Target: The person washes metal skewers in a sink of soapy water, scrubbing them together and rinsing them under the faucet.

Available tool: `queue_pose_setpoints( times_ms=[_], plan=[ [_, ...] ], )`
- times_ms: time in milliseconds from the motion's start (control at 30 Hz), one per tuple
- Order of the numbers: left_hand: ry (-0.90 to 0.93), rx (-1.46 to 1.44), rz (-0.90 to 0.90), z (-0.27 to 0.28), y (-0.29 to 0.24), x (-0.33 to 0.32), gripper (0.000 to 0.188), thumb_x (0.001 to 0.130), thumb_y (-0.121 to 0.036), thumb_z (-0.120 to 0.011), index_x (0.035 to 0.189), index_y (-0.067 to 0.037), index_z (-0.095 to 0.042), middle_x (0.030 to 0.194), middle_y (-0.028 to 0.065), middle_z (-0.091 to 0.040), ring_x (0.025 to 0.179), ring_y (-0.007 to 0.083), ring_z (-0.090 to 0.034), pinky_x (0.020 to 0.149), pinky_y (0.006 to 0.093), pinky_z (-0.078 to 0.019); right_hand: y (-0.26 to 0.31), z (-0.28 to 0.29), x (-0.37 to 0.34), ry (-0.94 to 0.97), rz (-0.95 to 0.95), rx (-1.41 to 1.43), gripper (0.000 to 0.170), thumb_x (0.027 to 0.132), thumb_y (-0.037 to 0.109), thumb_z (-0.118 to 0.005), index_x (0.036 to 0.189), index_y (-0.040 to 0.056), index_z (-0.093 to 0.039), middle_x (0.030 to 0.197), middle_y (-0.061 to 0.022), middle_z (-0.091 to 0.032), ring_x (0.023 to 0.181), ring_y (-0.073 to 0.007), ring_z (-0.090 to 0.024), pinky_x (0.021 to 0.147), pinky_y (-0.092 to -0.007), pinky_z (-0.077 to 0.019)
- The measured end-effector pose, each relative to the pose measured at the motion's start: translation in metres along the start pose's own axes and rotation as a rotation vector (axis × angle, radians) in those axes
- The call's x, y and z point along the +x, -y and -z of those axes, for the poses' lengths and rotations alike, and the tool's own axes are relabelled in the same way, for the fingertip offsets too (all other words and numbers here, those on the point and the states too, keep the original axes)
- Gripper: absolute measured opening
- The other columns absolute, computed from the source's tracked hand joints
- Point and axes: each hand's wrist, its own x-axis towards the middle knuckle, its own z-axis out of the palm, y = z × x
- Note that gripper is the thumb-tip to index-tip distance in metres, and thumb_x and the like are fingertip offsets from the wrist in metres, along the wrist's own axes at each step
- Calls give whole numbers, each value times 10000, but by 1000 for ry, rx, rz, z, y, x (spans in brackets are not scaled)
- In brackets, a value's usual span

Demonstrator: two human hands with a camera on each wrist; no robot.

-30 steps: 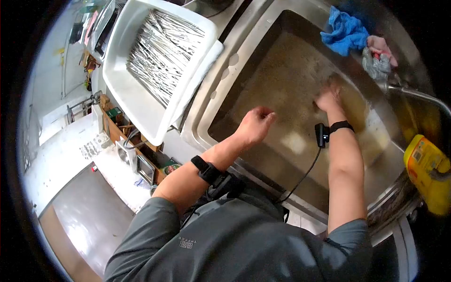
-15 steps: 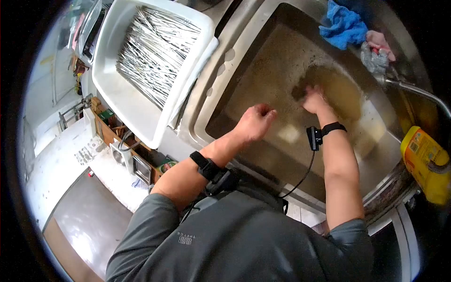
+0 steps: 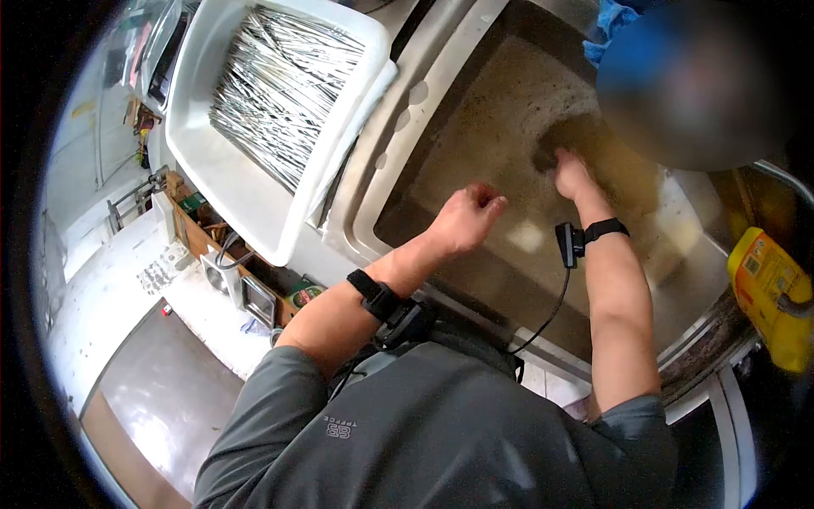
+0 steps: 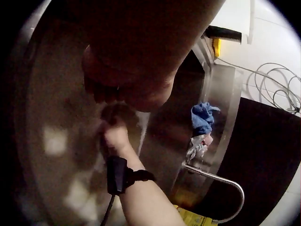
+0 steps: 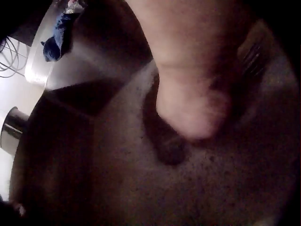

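Observation:
In the head view my left hand (image 3: 466, 219) hovers above the near left part of a steel sink (image 3: 366, 199), its fingers loosely curled with nothing seen in them. My right hand (image 3: 577, 176) dips into the murky brown water (image 3: 500, 127) filling the sink; its fingers are partly hidden there, and I cannot tell whether they hold anything. Around that hand the water looks darker and stirred. The right wrist view shows the right hand (image 5: 193, 113) blurred, low in the water. From the left wrist, the left hand (image 4: 129, 84) appears dark, fingers bent.
Left of the sink, a white plastic tub (image 3: 182, 136) holds many thin metal sticks (image 3: 284, 93). A blue cloth (image 4: 203, 117) lies on the far ledge by a curved metal tap (image 4: 225, 181). A yellow bottle (image 3: 767, 297) stands at the right. A cable (image 3: 547, 316) trails from the right wrist.
My right hand has moved left and toward my body through the water, then slightly right, its fingers now less visible. The dark stirred patch has spread. The left hand has barely moved.

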Motion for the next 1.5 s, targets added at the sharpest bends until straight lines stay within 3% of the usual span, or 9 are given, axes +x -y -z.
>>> queue_pose_setpoints(
  times_ms=[367, 433, 567, 633, 933, 1067, 1167, 1367, 1500],
  plan=[
    [21, -22, 13, -3, -10, -2, 390, 857, -327, -527, 1012, 26, -587, 954, 208, -623, 921, 315, -601, 816, 363, -454, 13, 44, -32, -99, 43, 151, 485, 780, 131, -587, 1210, -43, -445, 1155, -265, -525, 1082, -396, -499, 916, -420, -410],
    [30, -20, 34, -6, -6, -2, 387, 855, -326, -530, 1009, 25, -588, 950, 205, -623, 919, 312, -602, 815, 363, -454, 14, 45, -33, 13, -23, 197, 639, 828, 220, -557, 1376, 32, -286, 1342, -214, -397, 1208, -363, -419, 994, -435, -372],
    [35, -44, 11, -6, -6, -3, 388, 851, -322, -531, 1012, 26, -585, 951, 206, -623, 916, 312, -602, 815, 361, -454, 25, 45, -34, 68, -76, 219, 666, 831, 225, -573, 1385, 30, -259, 1410, -191, -304, 1268, -351, -345, 1017, -438, -349],
    [40, -27, 10, -6, -7, -3, 389, 851, -320, -531, 1017, 27, -583, 953, 206, -623, 919, 311, -602, 817, 360, -453, 33, 38, -42, -258, -59, 36, 549, 773, 132, -615, 1269, 21, -408, 1231, -248, -479, 1141, -380, -464, 939, -425, -409],
    [56, -30, 87, -8, -14, -6, 403, 861, -325, -523, 1044, 31, -573, 981, 217, -617, 958, 311, -597, 837, 357, -449, 29, 37, -8, -12, -235, -13, 423, 766, 168, -625, 1165, 53, -538, 1159, -196, -553, 1055, -363, -531, 890, -435, -444],
    [55, -29, 59, -7, -13, -7, 409, 858, -327, -528, 1037, 38, -577, 963, 220, -622, 955, 313, -599, 835, 356, -450, 22, 33, -22, -148, -52, -16, 319, 795, 172, -560, 1086, 41, -574, 1114, -216, -562, 1026, -360, -540, 845, -432, -454],
    [46, -36, 57, -10, -9, -3, 409, 854, -327, -533, 1027, 41, -583, 945, 219, -626, 938, 316, -602, 825, 358, -454, 14, 38, -30, -44, -71, 54, 277, 813, 180, -506, 1022, 19, -591, 1089, -228, -562, 1011, -367, -540, 823, -414, -459],
    [74, -120, 112, -21, -2, 4, 397, 849, -318, -533, 1006, 40, -597, 868, 181, -637, 805, 261, -618, 742, 353, -473, -12, 15, -48, -225, 198, 235, 220, 823, 176, -506, 922, -15, -551, 862, -182, -583, 809, -354, -550, 722, -432, -447],
    [144, -151, 133, -35, -8, 16, 359, 867, -319, -525, 969, 19, -588, 789, 99, -629, 682, 170, -577, 603, 311, -463, 2, 32, -80, 6, 2, 815, 215, 855, 191, -541, 938, -6, -512, 756, -72, -567, 640, -196, -528, 607, -345, -441]
  ],
)
